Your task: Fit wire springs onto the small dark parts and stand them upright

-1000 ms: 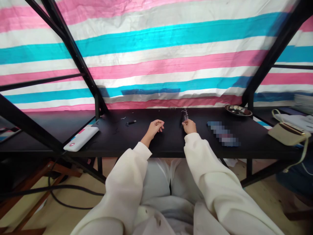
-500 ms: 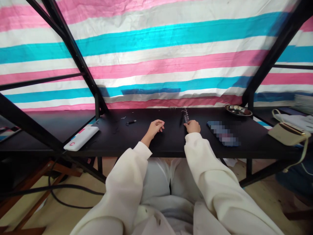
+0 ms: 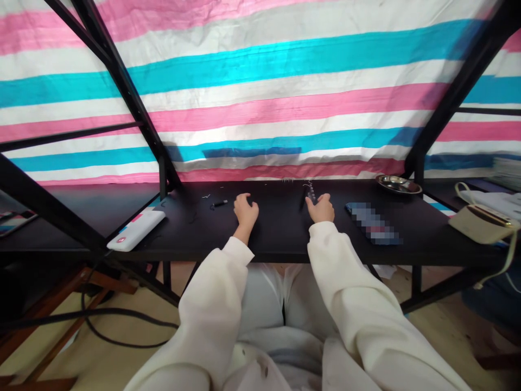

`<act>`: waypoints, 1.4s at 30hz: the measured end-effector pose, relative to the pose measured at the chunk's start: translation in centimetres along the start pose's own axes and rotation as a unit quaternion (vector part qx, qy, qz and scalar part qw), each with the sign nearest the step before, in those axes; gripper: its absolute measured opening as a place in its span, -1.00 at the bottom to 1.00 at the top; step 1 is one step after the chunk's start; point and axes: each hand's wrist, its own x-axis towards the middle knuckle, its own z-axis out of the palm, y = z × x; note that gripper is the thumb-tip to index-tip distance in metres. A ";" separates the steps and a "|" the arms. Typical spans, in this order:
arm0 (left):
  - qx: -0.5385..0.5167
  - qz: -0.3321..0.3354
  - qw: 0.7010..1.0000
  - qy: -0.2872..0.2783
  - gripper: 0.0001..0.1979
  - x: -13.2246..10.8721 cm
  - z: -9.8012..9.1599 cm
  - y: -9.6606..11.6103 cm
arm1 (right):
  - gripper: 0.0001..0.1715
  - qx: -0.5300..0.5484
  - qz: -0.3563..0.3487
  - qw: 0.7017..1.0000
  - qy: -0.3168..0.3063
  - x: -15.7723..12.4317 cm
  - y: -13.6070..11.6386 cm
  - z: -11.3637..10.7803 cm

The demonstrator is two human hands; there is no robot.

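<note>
My left hand (image 3: 245, 210) lies palm down on the black table (image 3: 280, 239), fingers apart, holding nothing. A small black clip-like piece (image 3: 218, 203) lies just to its left. My right hand (image 3: 320, 209) also rests on the table with thumb and fingers spread. Its fingertips are at the near end of a short strand of pale beads (image 3: 311, 191) that lies on the tabletop and runs away from me. Whether they touch the strand I cannot tell. Both arms are in white sleeves.
A blurred flat phone-like object (image 3: 373, 222) lies right of my right hand, with a metal dish (image 3: 398, 184) behind it. A white box (image 3: 136, 229) sits at the left edge, a beige bag (image 3: 480, 221) far right. Black frame posts (image 3: 163, 179) stand before a striped tarp.
My left hand has turned palm down and shifted left, opening its fingers. My right hand has let go its pinch on the bead strand and spread flat.
</note>
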 end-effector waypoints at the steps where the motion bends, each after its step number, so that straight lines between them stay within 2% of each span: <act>1: 0.046 -0.020 0.998 0.033 -0.63 0.3 -0.4 -0.2 | -0.63 0.019 -0.016 1.000 0.019 -0.1 -0.1 0.0; 3: 0.110 -0.068 0.989 0.075 -0.53 1.0 -1.2 -0.9 | -0.74 0.062 -0.066 0.995 0.052 -0.3 -0.4 -0.1; 5: 0.152 -0.105 0.979 0.092 -0.46 2.0 -1.9 -2.2 | -0.82 0.103 -0.121 0.985 0.069 -0.6 -0.6 -0.1; 8: 0.204 -0.125 0.970 0.048 -0.42 3.7 -2.8 -5.0 | -0.87 0.131 -0.171 0.975 0.053 -1.0 -0.9 -0.2; 12: 0.275 -0.052 0.959 -0.035 -0.68 5.7 -4.6 -8.6 | -0.87 0.113 -0.176 0.978 0.001 -1.2 -1.2 -0.4; 15: 0.285 0.028 0.956 -0.069 -0.79 6.6 -5.7 -9.5 | -0.86 0.104 -0.171 0.980 -0.012 -1.2 -1.3 -0.6; 19: 0.213 0.038 0.972 -0.092 -0.83 6.3 -5.1 -7.8 | -0.86 0.112 -0.180 0.977 -0.018 -1.2 -1.2 -0.5; 23: 0.020 0.088 0.985 -0.150 -0.87 4.8 -2.5 -3.9 | -0.85 0.162 -0.211 0.964 -0.019 -1.4 -1.1 -0.3; 26: -0.143 0.138 0.957 -0.211 -0.85 3.3 -0.6 -0.6 | -0.80 0.219 -0.224 0.949 -0.035 -1.6 -1.2 -0.1; 29: -0.238 0.137 0.931 -0.242 -0.79 1.8 0.9 1.6 | -0.68 0.278 -0.223 0.931 -0.082 -1.7 -1.3 0.4; 32: -0.336 0.082 0.892 -0.290 -0.74 0.4 1.7 2.2 | -0.57 0.322 -0.209 0.905 -0.182 -1.8 -1.4 1.2; 34: -0.381 0.046 0.868 -0.315 -0.73 -0.2 1.9 2.0 | -0.54 0.346 -0.195 0.881 -0.259 -1.8 -1.5 1.7; 36: -0.403 0.027 0.852 -0.332 -0.72 -0.7 1.9 1.7 | -0.55 0.370 -0.179 0.857 -0.310 -1.7 -1.5 2.0; 39: -0.410 0.009 0.844 -0.346 -0.70 -1.0 1.6 1.6 | -0.55 0.405 -0.159 0.837 -0.330 -1.6 -1.6 2.2; 42: -0.396 -0.006 0.852 -0.341 -0.67 -1.0 1.4 1.7 | -0.53 0.429 -0.150 0.828 -0.328 -1.4 -1.6 2.0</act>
